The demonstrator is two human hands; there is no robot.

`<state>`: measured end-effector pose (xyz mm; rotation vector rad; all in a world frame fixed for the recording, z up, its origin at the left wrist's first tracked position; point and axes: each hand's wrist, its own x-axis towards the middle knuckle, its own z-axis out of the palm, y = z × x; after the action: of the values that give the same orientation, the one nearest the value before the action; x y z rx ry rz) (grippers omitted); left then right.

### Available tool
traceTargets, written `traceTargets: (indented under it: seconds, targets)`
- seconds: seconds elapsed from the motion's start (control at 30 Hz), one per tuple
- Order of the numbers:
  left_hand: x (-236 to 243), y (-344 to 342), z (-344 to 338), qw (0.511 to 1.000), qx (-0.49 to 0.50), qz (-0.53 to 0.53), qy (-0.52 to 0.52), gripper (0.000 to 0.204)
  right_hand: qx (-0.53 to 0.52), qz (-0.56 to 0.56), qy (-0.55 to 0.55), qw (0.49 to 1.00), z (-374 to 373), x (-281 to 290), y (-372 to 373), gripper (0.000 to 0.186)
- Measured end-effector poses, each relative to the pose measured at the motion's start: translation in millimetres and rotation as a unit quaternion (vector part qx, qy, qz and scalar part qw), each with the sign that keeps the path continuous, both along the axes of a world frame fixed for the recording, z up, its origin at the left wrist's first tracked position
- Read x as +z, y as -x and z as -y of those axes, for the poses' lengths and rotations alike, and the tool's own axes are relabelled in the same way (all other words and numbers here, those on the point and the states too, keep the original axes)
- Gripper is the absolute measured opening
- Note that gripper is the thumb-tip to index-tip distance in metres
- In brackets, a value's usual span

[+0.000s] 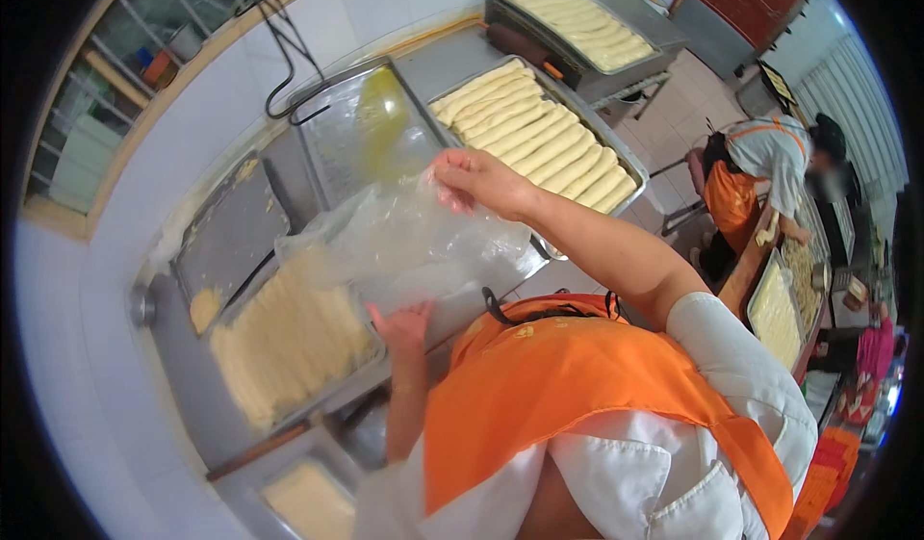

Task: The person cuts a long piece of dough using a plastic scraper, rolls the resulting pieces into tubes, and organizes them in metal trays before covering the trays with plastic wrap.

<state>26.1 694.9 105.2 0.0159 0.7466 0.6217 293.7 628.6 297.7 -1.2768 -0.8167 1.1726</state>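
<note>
My right hand [464, 176] is closed on a crumpled clear plastic sheet [371, 237], raised over the oiled steel tray [351, 131]. The sheet hangs across to a tray of pale dough strips [289, 343] at the lower left, partly veiling it. My left hand [402, 321], fingers apart, is beside that dough under the sheet's lower edge; whether it touches the plastic I cannot tell. A second tray of neat dough rolls [529, 136] lies right of the oiled tray.
Another dough tray [577, 25] sits at the back, a dough-smeared tray [231, 222] at left, a smaller tray [303, 497] lower left. Black metal hooks [284, 59] stand by the wall. At right, a co-worker [765, 155] bends over a bench, with another person [871, 357] beyond.
</note>
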Motion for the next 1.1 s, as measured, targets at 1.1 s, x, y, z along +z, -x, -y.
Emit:
traceTargets:
  seconds: [1.1]
  targets:
    - [258,-665,-29,0.747,-0.379,0.037,-0.545,0.061,-0.572,-0.204,-0.101,0.788,350,-90,-345,0.034]
